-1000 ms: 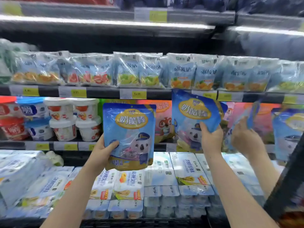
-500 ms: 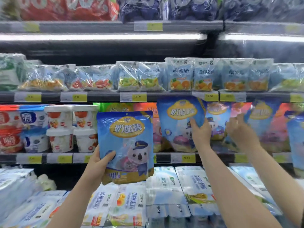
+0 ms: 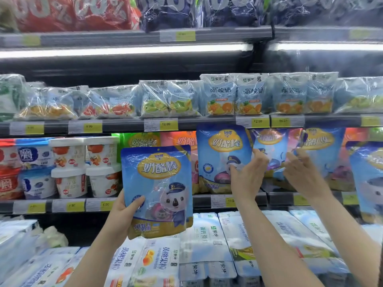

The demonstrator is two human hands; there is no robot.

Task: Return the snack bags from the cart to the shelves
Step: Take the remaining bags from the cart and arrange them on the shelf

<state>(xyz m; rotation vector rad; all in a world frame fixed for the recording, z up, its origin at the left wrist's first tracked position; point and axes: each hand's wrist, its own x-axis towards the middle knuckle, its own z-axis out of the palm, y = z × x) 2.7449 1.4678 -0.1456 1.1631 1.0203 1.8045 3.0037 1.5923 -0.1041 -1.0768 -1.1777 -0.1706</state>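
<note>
**Blue bags going onto the middle shelf**

The blue glossy plastic koala snack bag (image 3: 157, 189) is gripped at its lower left corner by the left hand (image 3: 124, 210), in front of the shelf. The right hand (image 3: 246, 177) pinches a second blue snack bag (image 3: 223, 156) standing on the middle shelf (image 3: 203, 200). Best to seat it upright, label outward, before letting go. Both bags read "奶酪棒"; the yellow price tag (image 3: 168, 124) reads "12.00". A third hand (image 3: 302, 172) touches bags further right.

Open air lies toward 6 o'clock before the shelves, while upright blue pouches (image 3: 224, 158) fill the middle shelf (image 3: 238, 200) at 1 o'clock and stacked cups (image 3: 85, 166) crowd 10 o'clock.
</note>
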